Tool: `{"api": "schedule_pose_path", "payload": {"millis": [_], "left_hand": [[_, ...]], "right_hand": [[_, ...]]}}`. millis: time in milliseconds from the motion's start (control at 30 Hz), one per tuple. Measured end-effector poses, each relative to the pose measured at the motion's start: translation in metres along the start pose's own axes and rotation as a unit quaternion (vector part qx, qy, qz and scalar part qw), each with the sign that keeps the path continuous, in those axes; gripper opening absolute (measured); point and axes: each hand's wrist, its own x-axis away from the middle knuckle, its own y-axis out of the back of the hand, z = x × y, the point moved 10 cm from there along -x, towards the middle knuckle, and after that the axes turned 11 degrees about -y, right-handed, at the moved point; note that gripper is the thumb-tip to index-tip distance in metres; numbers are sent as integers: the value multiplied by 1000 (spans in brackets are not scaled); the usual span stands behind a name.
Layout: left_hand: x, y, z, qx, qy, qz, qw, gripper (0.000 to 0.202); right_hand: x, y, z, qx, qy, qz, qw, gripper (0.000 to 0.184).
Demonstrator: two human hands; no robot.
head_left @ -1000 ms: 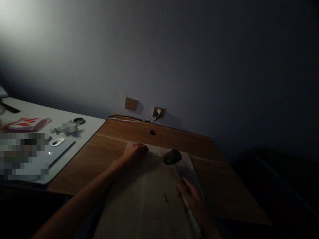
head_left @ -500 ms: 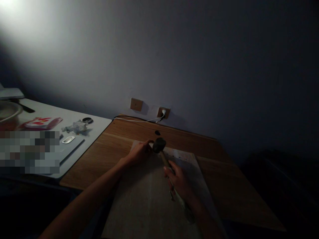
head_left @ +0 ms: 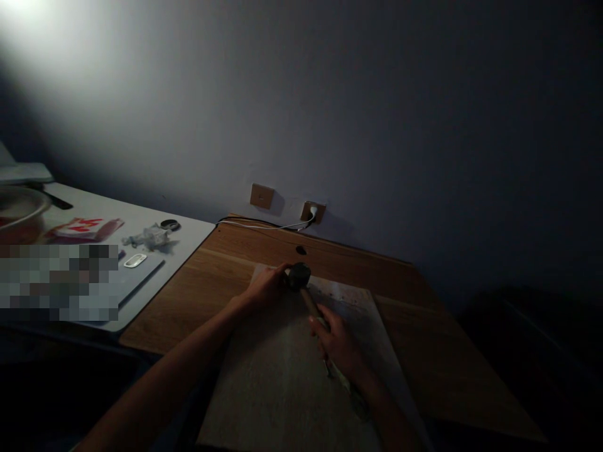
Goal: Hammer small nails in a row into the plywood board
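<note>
My right hand (head_left: 336, 336) is wrapped round the handle of a mallet (head_left: 298, 276) with a dark, blunt head and a pale wooden shaft. The mallet's head is at the far part of a worn, pale board (head_left: 277, 383), right beside my left hand (head_left: 267, 284). The fingers of my left hand are drawn together at the board's far left; whatever they pinch is hidden by the dark and the mallet head. Several small dark bits (head_left: 336, 297) lie on the board to the right. Under my right hand a small, thin thing (head_left: 328, 369) shows, too dim to name.
The board lies on a brown wooden table (head_left: 188, 301) against the wall. A plugged-in socket (head_left: 313, 212) with cables is behind it. To the left, a white table (head_left: 188, 233) carries a bowl (head_left: 23, 213), a red-and-white packet (head_left: 85, 228) and crumpled plastic (head_left: 148, 237).
The mallet's head has shifted slightly left and down, closer to my left hand. My left hand keeps its place on the board. The whole view has moved a little.
</note>
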Motion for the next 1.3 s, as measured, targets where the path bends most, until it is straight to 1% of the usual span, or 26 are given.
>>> {"api": "schedule_pose_path", "payload": {"millis": [133,233,300,367,400,433,467,500,533,600,633,667,733,800,867,933,967,1000,1067,1100,1133,1167,1200,1233,1267,1300], "left_hand": [[1,-2,-3,2,-8,10,1000,56],[1,5,-10,-36,-9,10,999,48],[1,13,-27,-67,-29,-5,997,37],[2,15,-57,-72,-74,-9,995,24],[4,12,-77,-62,-106,1,992,20],[7,3,-99,-58,-149,33,987,18],[13,-10,-125,-64,-209,82,972,18],[22,-25,-150,-79,-269,129,951,18],[33,-38,-171,-102,-323,156,928,17],[51,-58,-199,-149,-386,169,895,8],[58,-67,-206,-171,-401,171,884,5],[64,-75,-212,-189,-412,173,875,7],[73,-87,-218,-212,-423,175,863,17],[77,-91,-223,-219,-433,174,857,23],[75,-87,-225,-215,-445,173,852,24],[66,-75,-219,-199,-449,172,854,18],[58,-66,-211,-185,-440,171,862,14],[47,-55,-198,-162,-419,170,877,12],[21,-29,-156,-89,-325,160,928,16],[9,-14,-127,-44,-259,144,954,17],[-1,0,-98,-10,-191,118,974,16],[-6,13,-69,4,-132,92,987,15],[-8,21,-44,9,-88,80,993,14],[-7,27,-24,17,-55,72,996,14],[-5,31,-9,20,-30,61,997,15],[-3,33,2,20,-16,55,998,18]], "right_hand": [[8,6,1,-35,-7,5,999,36],[24,19,-10,-46,-28,-3,999,40],[38,30,-26,-38,-46,-10,998,44],[52,40,-51,-44,-88,-16,995,55],[59,48,-63,-44,-101,-40,993,59],[65,53,-73,-37,-108,-50,992,62],[69,57,-81,-27,-112,-57,992,62],[72,59,-89,-19,-118,-64,991,63],[75,61,-95,-14,-123,-70,990,64],[77,66,-103,-14,-130,-97,987,67],[78,69,-104,-16,-127,-114,985,68],[78,72,-103,-18,-119,-134,984,68],[80,77,-100,-19,-104,-167,980,67],[80,78,-99,-18,-100,-183,978,66],[80,77,-100,-20,-100,-185,977,65],[80,75,-102,-26,-94,-180,979,65],[80,74,-104,-31,-98,-172,980,66],[79,71,-107,-37,-109,-159,981,68],[78,63,-116,-58,-142,-120,981,74],[78,59,-120,-73,-158,-100,980,76],[78,56,-122,-88,-168,-88,978,77],[78,54,-123,-103,-172,-80,977,76],[78,53,-123,-114,-172,-76,976,74],[78,52,-123,-121,-172,-75,975,73],[78,52,-123,-127,-173,-76,974,71],[78,51,-121,-130,-172,-78,973,69]]}}
